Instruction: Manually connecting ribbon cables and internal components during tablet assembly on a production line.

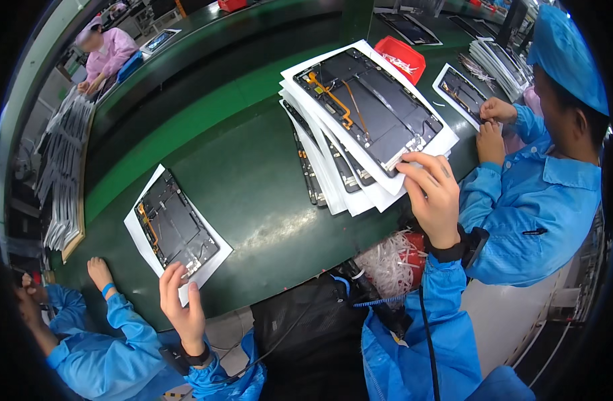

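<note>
On the green bench lies a dark tablet housing with an orange flex cable, on a white sheet. At its near corner is my left hand, fingers and thumb apart, fingertips by the housing's edge. To the right rises a tilted stack of similar housings with white sheets between them. My right hand has its fingers on the near corner of the top housing, thumb at the stack's edge below. The underside of this grip is partly hidden.
A red bin of white strips stands behind the stack. At right, a co-worker in blue handles another housing. Another blue sleeve is at lower left. Grey stacked sheets stand at far left. White shreds hang below the bench edge.
</note>
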